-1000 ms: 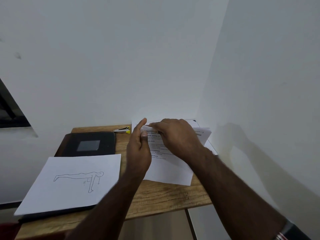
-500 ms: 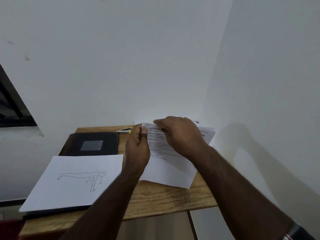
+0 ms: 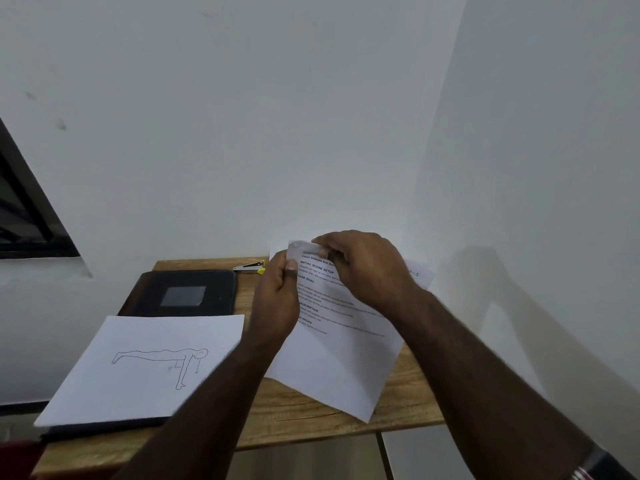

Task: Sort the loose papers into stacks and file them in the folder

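A printed text sheet (image 3: 341, 362) is lifted at its top left corner over the right half of the wooden table (image 3: 304, 424). My left hand (image 3: 277, 306) pinches that corner from the left. My right hand (image 3: 363, 268) pinches the top edge from above, fingers curled over it. More white sheets (image 3: 417, 271) lie under it near the wall. A sheet with a line drawing of a figure (image 3: 149, 365) lies at the left on a dark folder (image 3: 100, 429).
A black case with a grey patch (image 3: 183, 292) lies at the back left. A small stapler with yellow tips (image 3: 251, 266) sits by the wall behind it. White walls close the table at the back and right. A dark window frame (image 3: 20, 209) is at the far left.
Both hands have raised the top corner of the text sheet slightly, and the sheet has swung so its lower corner points toward me. The left-hand paper has not moved.
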